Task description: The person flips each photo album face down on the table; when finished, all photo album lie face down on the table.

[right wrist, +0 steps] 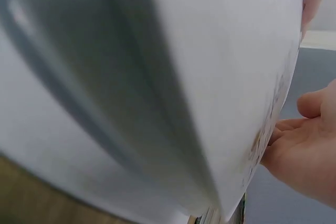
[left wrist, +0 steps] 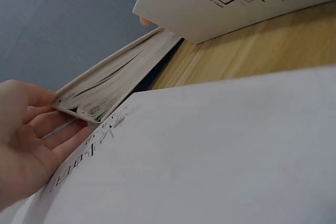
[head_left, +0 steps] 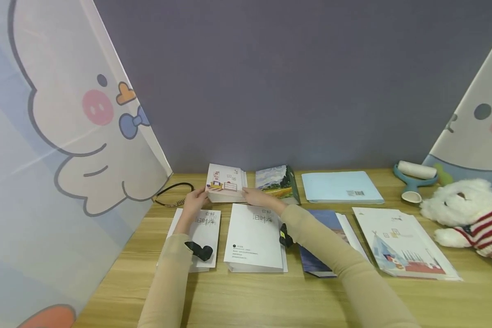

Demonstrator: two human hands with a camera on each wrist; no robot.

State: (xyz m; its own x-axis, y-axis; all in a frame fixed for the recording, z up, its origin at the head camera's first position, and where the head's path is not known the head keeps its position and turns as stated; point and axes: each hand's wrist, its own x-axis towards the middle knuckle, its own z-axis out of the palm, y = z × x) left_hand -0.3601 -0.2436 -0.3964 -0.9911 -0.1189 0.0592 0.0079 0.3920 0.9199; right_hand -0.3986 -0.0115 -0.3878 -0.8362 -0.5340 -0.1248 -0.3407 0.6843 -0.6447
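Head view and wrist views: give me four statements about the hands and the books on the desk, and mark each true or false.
1. Both hands hold the illustrated book. True: left hand and right hand grip its two sides.
2. The teddy bear sits at the desk's left end. False: it is at the right end.
3. Two white books lie flat below the hands. True.
4. The light blue book stands upright. False: it lies flat near the wall.
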